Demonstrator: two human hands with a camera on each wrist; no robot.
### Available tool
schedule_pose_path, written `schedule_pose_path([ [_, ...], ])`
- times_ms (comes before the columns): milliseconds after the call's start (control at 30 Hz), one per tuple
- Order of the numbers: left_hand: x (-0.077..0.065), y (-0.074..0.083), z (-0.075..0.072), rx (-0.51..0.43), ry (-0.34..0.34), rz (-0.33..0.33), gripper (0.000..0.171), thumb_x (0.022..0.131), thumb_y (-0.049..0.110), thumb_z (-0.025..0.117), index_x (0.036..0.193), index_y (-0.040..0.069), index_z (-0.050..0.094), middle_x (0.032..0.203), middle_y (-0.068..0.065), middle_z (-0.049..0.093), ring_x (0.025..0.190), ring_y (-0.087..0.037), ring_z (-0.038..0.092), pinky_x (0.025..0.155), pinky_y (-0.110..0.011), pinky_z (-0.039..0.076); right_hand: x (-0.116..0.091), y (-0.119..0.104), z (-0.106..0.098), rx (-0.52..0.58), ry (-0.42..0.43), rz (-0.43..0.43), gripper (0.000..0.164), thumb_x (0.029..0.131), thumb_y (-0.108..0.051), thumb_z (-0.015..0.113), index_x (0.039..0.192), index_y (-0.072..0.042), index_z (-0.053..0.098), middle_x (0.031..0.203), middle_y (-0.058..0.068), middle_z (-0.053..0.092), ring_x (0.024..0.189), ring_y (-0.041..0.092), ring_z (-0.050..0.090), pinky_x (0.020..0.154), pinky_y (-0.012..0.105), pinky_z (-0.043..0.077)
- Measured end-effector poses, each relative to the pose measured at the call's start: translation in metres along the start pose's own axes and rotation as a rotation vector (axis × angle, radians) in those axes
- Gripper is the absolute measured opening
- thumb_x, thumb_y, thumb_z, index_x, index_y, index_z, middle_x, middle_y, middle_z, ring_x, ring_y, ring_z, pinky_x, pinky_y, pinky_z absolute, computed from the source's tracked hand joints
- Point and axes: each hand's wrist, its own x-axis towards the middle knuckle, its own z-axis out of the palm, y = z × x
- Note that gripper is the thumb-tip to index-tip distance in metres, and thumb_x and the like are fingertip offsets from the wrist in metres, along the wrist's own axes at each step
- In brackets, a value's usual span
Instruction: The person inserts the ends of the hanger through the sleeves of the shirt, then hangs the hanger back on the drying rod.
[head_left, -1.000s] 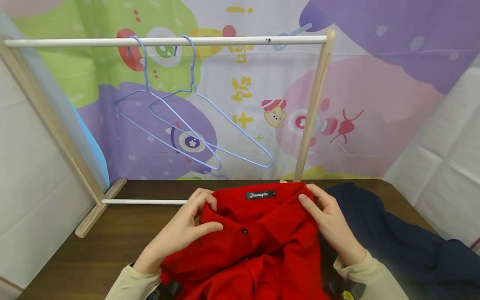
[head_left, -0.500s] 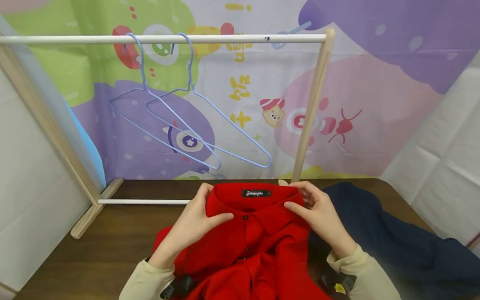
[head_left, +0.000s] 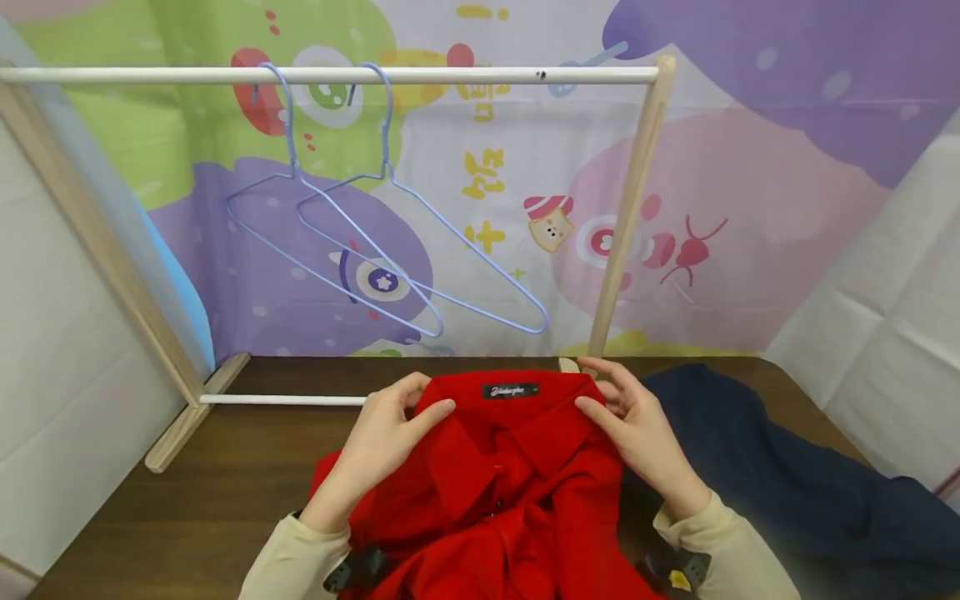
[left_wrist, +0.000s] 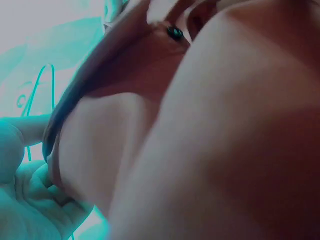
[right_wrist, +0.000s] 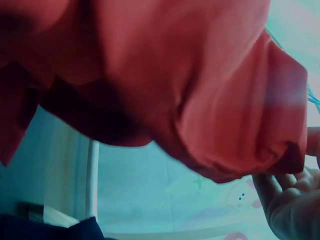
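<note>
A red button-up shirt (head_left: 480,475) is held up by its collar, with the black label (head_left: 510,391) inside the neck facing me. My left hand (head_left: 386,437) pinches the collar's left side, thumb in front and fingers behind. On the other side my right hand (head_left: 637,425) pinches the collar the same way; its rear fingers are partly hidden by cloth. In the left wrist view the shirt (left_wrist: 105,135) fills most of the picture, with the left hand (left_wrist: 35,195) at its edge. The right wrist view has the right hand (right_wrist: 295,200) gripping a corner of the shirt (right_wrist: 210,100).
Two light-blue wire hangers (head_left: 390,171) hang from the white rail (head_left: 465,76) of a wooden-framed rack (head_left: 633,200) behind the shirt. A dark navy garment (head_left: 780,467) lies on the brown table (head_left: 187,517) at the right. A cartoon-print cloth (head_left: 750,208) covers the back.
Both hands have drawn a little closer together on the collar. The collar's left flap has turned outward and down, so the neck opening looks wider in front.
</note>
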Motion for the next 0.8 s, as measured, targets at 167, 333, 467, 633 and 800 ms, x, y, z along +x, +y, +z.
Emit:
schedule_pose_path([
  [167, 0.000, -0.002, 0.000, 0.017, 0.005, 0.024, 0.024, 0.081, 0.025, 0.068, 0.070, 0.016, 0.049, 0.051, 0.008, 0.026, 0.048, -0.003, 0.022, 0.048, -0.020, 0.024, -0.001, 0.002, 0.000, -0.112, -0.028, -0.004, 0.035, 0.090, -0.009, 0.054, 0.125, -0.009, 0.051, 0.094, 0.010, 0.067, 0.066, 0.007, 0.056, 0.059, 0.021, 0.045],
  [333, -0.001, -0.003, -0.001, 0.001, -0.009, 0.043, 0.016, 0.083, 0.025, 0.066, 0.076, 0.019, 0.053, 0.053, 0.009, 0.031, 0.049, -0.003, 0.027, 0.048, -0.019, 0.026, 0.001, 0.002, -0.001, -0.095, -0.033, -0.006, 0.033, 0.091, -0.007, 0.052, 0.124, -0.005, 0.051, 0.102, 0.012, 0.065, 0.074, 0.006, 0.059, 0.067, 0.020, 0.048],
  [467, 0.000, -0.004, 0.000, -0.011, -0.008, 0.045, 0.011, 0.084, 0.025, 0.065, 0.085, 0.020, 0.055, 0.056, 0.009, 0.033, 0.050, -0.003, 0.030, 0.050, -0.020, 0.028, 0.008, -0.001, -0.004, -0.096, -0.024, -0.023, 0.032, 0.091, -0.009, 0.053, 0.123, -0.007, 0.052, 0.109, 0.012, 0.064, 0.086, 0.005, 0.060, 0.073, 0.017, 0.047],
  [633, 0.000, -0.006, 0.001, -0.022, 0.004, 0.052, 0.014, 0.084, 0.027, 0.064, 0.094, 0.022, 0.057, 0.058, 0.009, 0.035, 0.051, -0.004, 0.033, 0.051, -0.021, 0.031, 0.028, -0.018, -0.009, -0.024, -0.070, -0.066, 0.029, 0.093, -0.009, 0.048, 0.122, -0.005, 0.050, 0.108, 0.015, 0.063, 0.093, 0.009, 0.062, 0.077, 0.018, 0.048],
  [800, 0.001, -0.007, 0.002, -0.037, -0.007, 0.069, 0.011, 0.085, 0.030, 0.063, 0.091, 0.024, 0.057, 0.060, 0.009, 0.038, 0.052, -0.005, 0.033, 0.051, -0.021, 0.031, 0.054, -0.046, -0.008, -0.012, -0.069, -0.073, 0.029, 0.095, -0.015, 0.046, 0.121, -0.002, 0.052, 0.110, 0.014, 0.062, 0.097, 0.011, 0.060, 0.088, 0.023, 0.046],
])
